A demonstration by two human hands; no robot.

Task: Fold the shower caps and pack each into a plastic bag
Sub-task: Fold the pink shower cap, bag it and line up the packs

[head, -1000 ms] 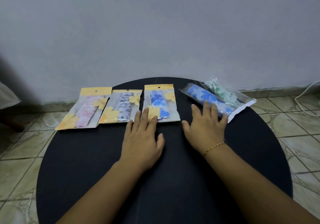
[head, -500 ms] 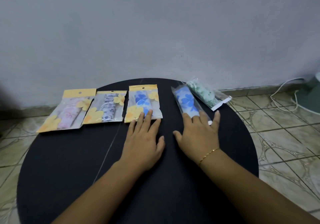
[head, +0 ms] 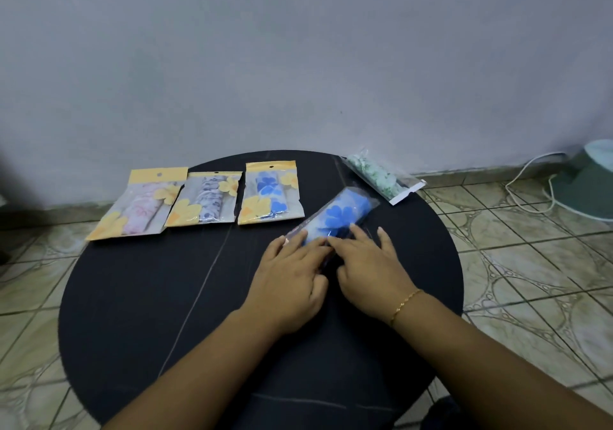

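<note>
At the centre of the frame, on the round black table point(head: 139, 297), my two hands meet over the near end of a clear plastic bag point(head: 366, 204) that holds a folded blue-flowered shower cap point(head: 338, 215). The bag lies slanted, its far end pointing toward the upper right of the frame. My left hand point(head: 288, 283) lies palm down with fingers nearly straight, the fingertips pressing on the bag's lower left end; I grasp nothing with it. My right hand point(head: 368, 273), with a thin gold bracelet point(head: 405, 303) at the wrist, also lies flat, its fingers spread and lightly bent, the first ones resting on the bag just beside my left fingertips; whether they pinch the plastic I cannot tell.

Along the far edge of the table, left of centre, three packed bags with yellow headers sit in a row: a pink-patterned pack point(head: 139, 204) overhanging the table's left edge, a grey-and-blue patterned pack point(head: 205, 199) beside it, and a blue-flowered pack point(head: 270, 194) nearest my hands. At the upper right of the table a clear bag with a green-patterned shower cap point(head: 381, 175) lies slanted, apart from the one I touch.

At the right of the frame, white cables point(head: 527, 177) trail over the tiled floor point(head: 530, 263) toward a pale green object point(head: 593, 184) by the wall point(head: 298, 57).
</note>
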